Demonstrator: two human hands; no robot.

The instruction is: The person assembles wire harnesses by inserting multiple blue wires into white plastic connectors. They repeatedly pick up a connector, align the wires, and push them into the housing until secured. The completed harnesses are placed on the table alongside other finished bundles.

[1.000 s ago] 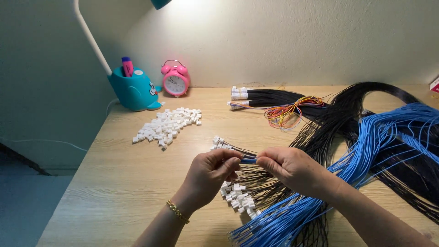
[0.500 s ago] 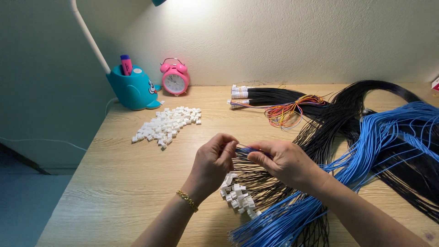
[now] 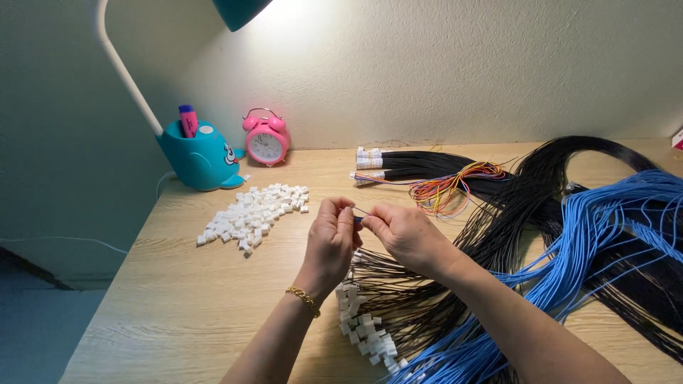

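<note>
I see both hands raised just above the wooden desk [image 3: 178, 313], meeting at the middle of the view. My left hand [image 3: 331, 245] has its fingers curled shut, pinching something small at the fingertips; I cannot tell whether it is a connector. My right hand [image 3: 405, 235], just at 3 o'clock from the left, pinches the end of a thin blue wire [image 3: 359, 219] between thumb and forefinger, and the wire tip sits right between the two hands. At 6 o'clock from the hands lies a bundle of black wires ending in white plugs [image 3: 366, 334]. At 4 o'clock spreads a sheaf of blue wires [image 3: 569, 263]. A pile of loose white connectors [image 3: 249, 213] rests at 10 o'clock, with a pink alarm clock [image 3: 265, 139] beyond it.
</note>
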